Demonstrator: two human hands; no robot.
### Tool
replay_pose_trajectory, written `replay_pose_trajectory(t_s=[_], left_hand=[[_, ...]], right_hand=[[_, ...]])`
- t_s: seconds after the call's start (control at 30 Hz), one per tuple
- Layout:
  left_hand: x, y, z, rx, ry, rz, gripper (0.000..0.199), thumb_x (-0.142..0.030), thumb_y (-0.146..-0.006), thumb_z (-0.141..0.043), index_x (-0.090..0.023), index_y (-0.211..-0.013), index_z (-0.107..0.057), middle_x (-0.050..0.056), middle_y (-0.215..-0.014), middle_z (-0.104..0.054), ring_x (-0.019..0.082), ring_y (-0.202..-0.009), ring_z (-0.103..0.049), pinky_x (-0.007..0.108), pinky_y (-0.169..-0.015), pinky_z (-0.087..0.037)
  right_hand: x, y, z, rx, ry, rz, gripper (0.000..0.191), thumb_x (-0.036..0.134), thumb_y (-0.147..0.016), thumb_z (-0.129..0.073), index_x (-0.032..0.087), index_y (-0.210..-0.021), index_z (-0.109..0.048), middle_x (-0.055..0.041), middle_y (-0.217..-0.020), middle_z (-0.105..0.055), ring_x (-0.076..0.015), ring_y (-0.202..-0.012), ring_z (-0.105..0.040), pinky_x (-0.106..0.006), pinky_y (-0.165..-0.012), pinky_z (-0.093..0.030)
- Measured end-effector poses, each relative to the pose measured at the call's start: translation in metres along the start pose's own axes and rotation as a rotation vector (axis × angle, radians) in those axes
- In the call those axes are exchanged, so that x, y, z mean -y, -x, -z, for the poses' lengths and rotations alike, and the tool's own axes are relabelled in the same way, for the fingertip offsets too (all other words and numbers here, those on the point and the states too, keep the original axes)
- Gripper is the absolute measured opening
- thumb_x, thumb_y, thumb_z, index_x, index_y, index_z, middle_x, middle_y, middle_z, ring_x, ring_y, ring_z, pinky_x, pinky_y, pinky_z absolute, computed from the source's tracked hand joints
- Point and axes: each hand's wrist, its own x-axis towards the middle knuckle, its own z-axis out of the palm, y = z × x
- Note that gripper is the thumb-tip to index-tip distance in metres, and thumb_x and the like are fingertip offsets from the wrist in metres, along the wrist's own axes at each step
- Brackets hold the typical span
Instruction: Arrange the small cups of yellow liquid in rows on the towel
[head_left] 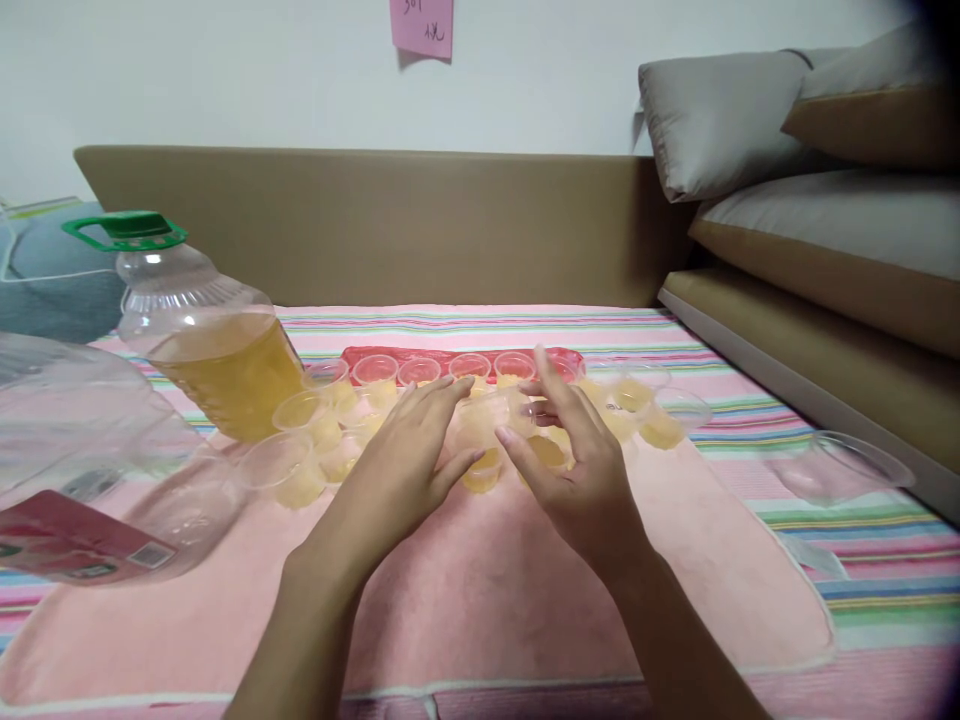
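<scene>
Both bare hands reach over a group of clear plastic cups on a pink mat [465, 600]. My left hand [424, 440] has its fingers stretched forward and the thumb apart. Facing it, my right hand [570, 450] is spread, index finger raised. Between them is a tilted, blurred clear cup [487, 415]; the right fingertips are close to its side, and whether either hand touches it I cannot tell. Several cups around hold yellow liquid, such as one cup [480, 475] below the hands and another cup [292, 475] on the left.
A large bottle of yellow liquid [232, 370] with a green handled cap leans at left. Nearer lies a clear bottle with a pink label [82, 540]. An overturned-looking clear cup [840, 470] lies right. Behind the cups is a red wrapper [457, 362]; grey cushions [727, 120] are stacked at right.
</scene>
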Motion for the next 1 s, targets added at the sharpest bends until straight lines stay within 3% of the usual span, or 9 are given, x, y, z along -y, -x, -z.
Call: replay_pose_trajectory(t_s=[0.17,0.3,0.4,0.53,0.57,0.7,0.8,0.9,1.0], left_hand=[[-0.0004,0.0004,-0.0011,0.025,-0.011,0.003,0.052,-0.035,-0.104,-0.064,-0.024,-0.151,-0.044,0.012,-0.154,-0.059,0.034,-0.144,-0.055,0.058,-0.118,-0.048],[-0.0023,-0.0025,-0.0039,-0.002,-0.015,0.013,0.061,-0.042,-0.099,-0.071,-0.025,-0.150,-0.043,0.014,-0.154,-0.059,0.036,-0.142,-0.055,0.059,-0.117,-0.048],[-0.0029,-0.0045,-0.0040,-0.025,-0.062,-0.025,0.046,-0.033,-0.100,-0.069,-0.023,-0.141,-0.051,0.013,-0.145,-0.065,0.036,-0.141,-0.056,0.061,-0.117,-0.046],[-0.0013,-0.0045,-0.0023,-0.007,-0.093,-0.049,0.038,-0.028,-0.101,-0.068,-0.021,-0.136,-0.054,0.012,-0.142,-0.067,0.036,-0.143,-0.054,0.062,-0.119,-0.043],[-0.0007,-0.0044,-0.0023,-0.004,-0.097,-0.048,0.039,-0.028,-0.101,-0.068,-0.020,-0.137,-0.054,0.012,-0.143,-0.067,0.036,-0.142,-0.054,0.062,-0.119,-0.043],[0.0011,-0.0051,-0.0043,-0.016,-0.110,-0.054,0.046,-0.029,-0.100,-0.071,-0.018,-0.140,-0.053,0.015,-0.144,-0.065,0.036,-0.138,-0.057,0.061,-0.115,-0.047],[0.0008,-0.0054,-0.0050,-0.019,-0.096,-0.064,0.048,-0.026,-0.100,-0.071,-0.019,-0.143,-0.050,0.014,-0.146,-0.065,0.035,-0.140,-0.056,0.062,-0.118,-0.045],[-0.0002,-0.0047,-0.0038,-0.008,-0.099,-0.063,0.038,-0.026,-0.101,-0.069,-0.020,-0.136,-0.055,0.011,-0.142,-0.068,0.034,-0.141,-0.056,0.065,-0.121,-0.040],[-0.0001,-0.0038,-0.0030,-0.020,-0.089,-0.058,0.039,-0.030,-0.101,-0.071,-0.021,-0.135,-0.055,0.011,-0.142,-0.068,0.034,-0.143,-0.055,0.063,-0.122,-0.040]], right_hand=[[-0.0008,-0.0007,0.0005,0.011,0.014,0.042,0.039,0.023,-0.098,-0.071,0.030,-0.136,-0.071,-0.0046,-0.121,-0.067,-0.0224,-0.111,-0.066,-0.043,-0.098,-0.060],[0.0009,-0.0001,0.0000,-0.018,0.018,0.006,0.051,0.026,-0.098,-0.072,0.034,-0.148,-0.062,-0.0042,-0.124,-0.067,-0.0221,-0.105,-0.067,-0.043,-0.095,-0.062],[0.0030,0.0004,-0.0008,-0.032,0.017,-0.021,0.057,0.029,-0.097,-0.073,0.038,-0.151,-0.059,-0.0038,-0.125,-0.067,-0.0233,-0.105,-0.066,-0.045,-0.095,-0.062],[0.0035,0.0005,-0.0016,-0.036,-0.005,-0.063,0.085,0.029,-0.094,-0.077,0.039,-0.167,-0.035,-0.0046,-0.124,-0.068,-0.0245,-0.103,-0.065,-0.046,-0.096,-0.062],[0.0032,0.0003,-0.0017,-0.032,-0.007,-0.055,0.082,0.028,-0.093,-0.077,0.038,-0.166,-0.038,-0.0049,-0.123,-0.068,-0.0245,-0.104,-0.065,-0.046,-0.096,-0.062],[0.0015,-0.0002,-0.0015,-0.013,0.014,0.003,0.043,0.029,-0.095,-0.075,0.032,-0.138,-0.071,-0.0054,-0.118,-0.067,-0.0238,-0.104,-0.067,-0.043,-0.094,-0.063],[0.0017,-0.0002,-0.0012,-0.033,0.022,-0.019,0.048,0.028,-0.096,-0.074,0.034,-0.143,-0.067,-0.0041,-0.118,-0.066,-0.0228,-0.103,-0.067,-0.043,-0.093,-0.063],[0.0035,0.0000,-0.0006,-0.029,0.017,0.014,0.042,0.027,-0.096,-0.074,0.032,-0.138,-0.071,-0.0049,-0.118,-0.066,-0.0228,-0.105,-0.066,-0.040,-0.092,-0.062],[0.0050,0.0004,0.0000,-0.036,0.016,-0.019,0.065,0.027,-0.096,-0.075,0.036,-0.156,-0.054,-0.0046,-0.120,-0.066,-0.0227,-0.101,-0.065,-0.042,-0.092,-0.061]])
